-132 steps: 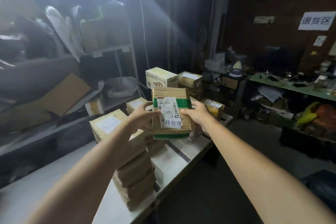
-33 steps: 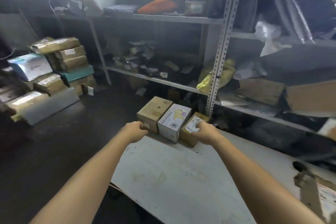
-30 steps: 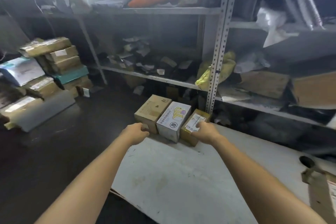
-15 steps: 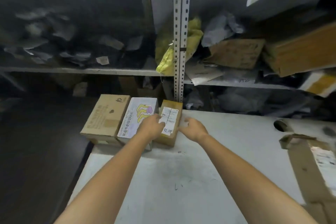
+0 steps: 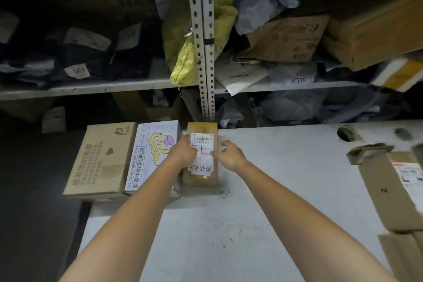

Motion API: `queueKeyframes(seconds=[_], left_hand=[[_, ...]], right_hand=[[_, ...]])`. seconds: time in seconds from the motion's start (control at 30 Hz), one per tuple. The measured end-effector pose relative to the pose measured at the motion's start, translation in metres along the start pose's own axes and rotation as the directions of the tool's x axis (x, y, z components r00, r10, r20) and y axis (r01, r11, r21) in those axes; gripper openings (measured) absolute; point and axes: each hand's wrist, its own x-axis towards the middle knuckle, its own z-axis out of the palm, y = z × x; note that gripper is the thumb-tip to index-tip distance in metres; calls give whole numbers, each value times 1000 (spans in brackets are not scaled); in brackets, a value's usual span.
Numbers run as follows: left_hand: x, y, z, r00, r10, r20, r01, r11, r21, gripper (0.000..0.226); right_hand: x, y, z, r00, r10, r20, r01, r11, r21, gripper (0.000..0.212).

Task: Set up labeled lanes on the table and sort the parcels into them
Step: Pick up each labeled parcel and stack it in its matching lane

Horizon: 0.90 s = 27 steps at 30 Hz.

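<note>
A small brown parcel [image 5: 199,180] with a white handwritten label [image 5: 202,168] lies flat on the white table [image 5: 286,190] near its far left corner. It sits tight against a white printed box [image 5: 153,144], and a larger brown carton [image 5: 103,158] stands left of that. My left hand [image 5: 182,151] rests on the top left of the small parcel, fingers over the label. My right hand [image 5: 229,154] is at the parcel's right edge with fingers spread, its fingertips touching the label.
Flat cardboard parcels [image 5: 386,192] lie at the table's right edge. Behind the table a metal shelf upright [image 5: 202,52] rises, with a yellow bag [image 5: 183,52], cartons and grey mailers on the shelves. A round hole [image 5: 343,133] is in the tabletop at the far right.
I carried the labelled parcel over from the other end and set it down beside the white box. In the last half second the view came closer and my right hand shifted onto the label.
</note>
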Motion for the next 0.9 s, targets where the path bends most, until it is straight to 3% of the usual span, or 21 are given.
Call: queueKeyframes(seconds=[0.1, 0.17, 0.27, 0.4, 0.67, 0.9], left_hand=[[1, 2, 15, 996, -36, 78, 37, 999, -8, 39], [-2, 0, 28, 990, -80, 112, 87, 994, -58, 48], [-2, -10, 39, 982, -130, 136, 157, 964, -214, 64], [1, -14, 43, 971, -162, 174, 223, 876, -428, 64], [-24, -6, 42, 978, -67, 196, 149, 886, -439, 61], [-65, 30, 62, 949, 104, 297, 18, 924, -382, 64]], right_hand=[[12, 6, -1, 999, -6, -41, 5, 1000, -8, 47], [18, 12, -6, 998, 1, -68, -2, 1000, -21, 48], [28, 23, -10, 997, -1, -73, 0, 1000, -24, 47], [37, 35, -8, 998, 9, -62, -5, 997, 73, 48], [10, 54, -13, 991, 55, -125, -21, 967, 255, 38], [-66, 78, -52, 954, 146, -263, -48, 937, 346, 48]])
